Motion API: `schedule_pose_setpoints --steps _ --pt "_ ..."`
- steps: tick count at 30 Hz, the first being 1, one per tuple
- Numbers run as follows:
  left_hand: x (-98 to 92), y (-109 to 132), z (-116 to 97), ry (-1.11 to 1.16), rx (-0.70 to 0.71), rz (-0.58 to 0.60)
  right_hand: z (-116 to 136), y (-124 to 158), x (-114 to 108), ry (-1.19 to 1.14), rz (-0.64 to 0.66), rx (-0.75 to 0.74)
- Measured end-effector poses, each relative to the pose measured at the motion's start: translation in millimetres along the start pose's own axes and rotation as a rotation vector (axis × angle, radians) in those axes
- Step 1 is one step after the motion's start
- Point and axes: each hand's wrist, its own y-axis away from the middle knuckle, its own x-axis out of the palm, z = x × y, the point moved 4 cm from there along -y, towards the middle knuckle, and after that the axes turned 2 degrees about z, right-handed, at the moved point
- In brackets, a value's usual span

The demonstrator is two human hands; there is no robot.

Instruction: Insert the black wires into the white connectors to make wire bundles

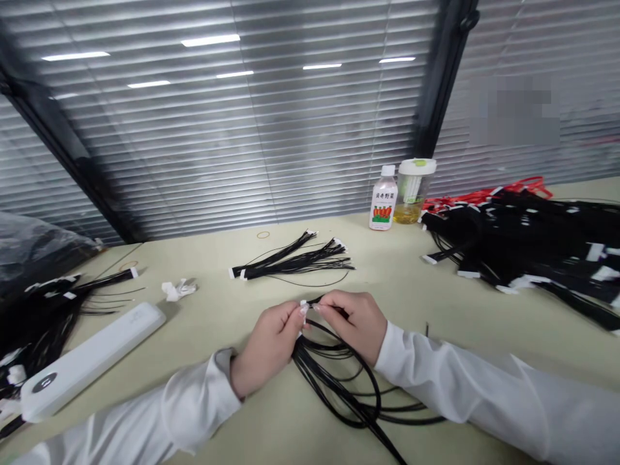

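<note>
My left hand (276, 342) pinches a small white connector (303, 307) between thumb and fingers. Close beside it, my right hand (356, 323) is closed on a black wire that meets the connector; the exact fingertip contact is too small to make out. Below and between both hands, a looped bundle of black cables (339, 381) hangs down onto the table and runs under my right forearm. Just beyond my hands lie bunches of thin black wires (295, 261) with white connectors at their ends.
A long white device (92, 361) lies at left beside a pile of black wires (43, 316). Crumpled white material (178, 290) sits near it. At the back stand a bottle (383, 200) and a lidded cup (414, 190). Black harnesses (523, 232) and red wires (533, 186) heap at right.
</note>
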Motion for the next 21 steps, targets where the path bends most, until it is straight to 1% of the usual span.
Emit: schedule_pose_setpoints --steps 3,5,7,10,12,17,19,21 --pt "-1.4 -1 4 0.021 -0.040 -0.018 -9 -2 -1 -0.022 0.013 0.046" --pt "-2.7 -2 7 0.037 -0.068 -0.040 -16 -4 -6 0.024 0.007 0.058" --pt "-3.6 -3 9 0.061 -0.086 -0.067 -17 -6 -13 0.144 -0.007 -0.007" --pt "-4.4 -2 11 0.077 -0.086 -0.106 -3 -5 -24 0.392 -0.022 -0.201" --pt "-5.7 -1 12 0.070 -0.071 -0.141 12 -2 -30 0.542 -0.028 -0.292" --pt "-9.2 0 12 0.058 -0.076 -0.189 49 8 -42 0.767 -0.086 -0.399" --pt "-10.6 0 11 0.051 -0.059 -0.212 59 12 -43 0.827 -0.097 -0.428" --pt "-11.6 0 11 0.053 -0.034 -0.235 60 15 -42 0.822 -0.053 -0.359"
